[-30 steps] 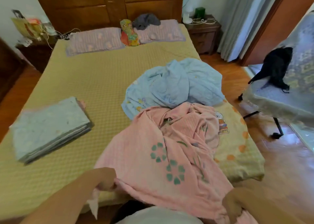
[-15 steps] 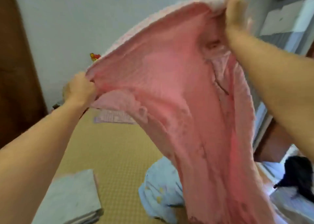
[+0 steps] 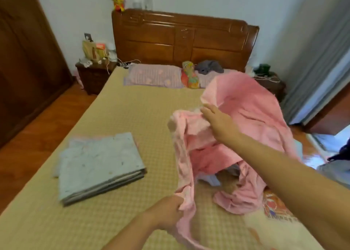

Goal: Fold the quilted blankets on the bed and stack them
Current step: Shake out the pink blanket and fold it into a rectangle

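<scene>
1. Bed (image 3: 132, 117): yellow-green checked cover, flat, long axis running from the near edge to the carved wooden headboard (image 3: 184, 39).
2. Pink blanket (image 3: 251, 117): quilted, soft, unfolded. Billowed up in a hood shape over the bed's right half, long axis roughly from near-left to far-right. A narrow twisted edge hangs down the left side toward the near edge; lower folds are crumpled on the cover.
3. Folded blanket (image 3: 98, 166): pale blue-grey, flat rectangular stack, several layers visible at its near edge. On the bed's left half, well apart from the pink one.
4. Right hand (image 3: 219, 122): fingers straight and together, palm against the pink fabric near its top edge, gripping nothing.
5. Left hand (image 3: 170, 211): fingers curled tight, pinching the pink blanket's hanging edge near the bed's near side.
</scene>
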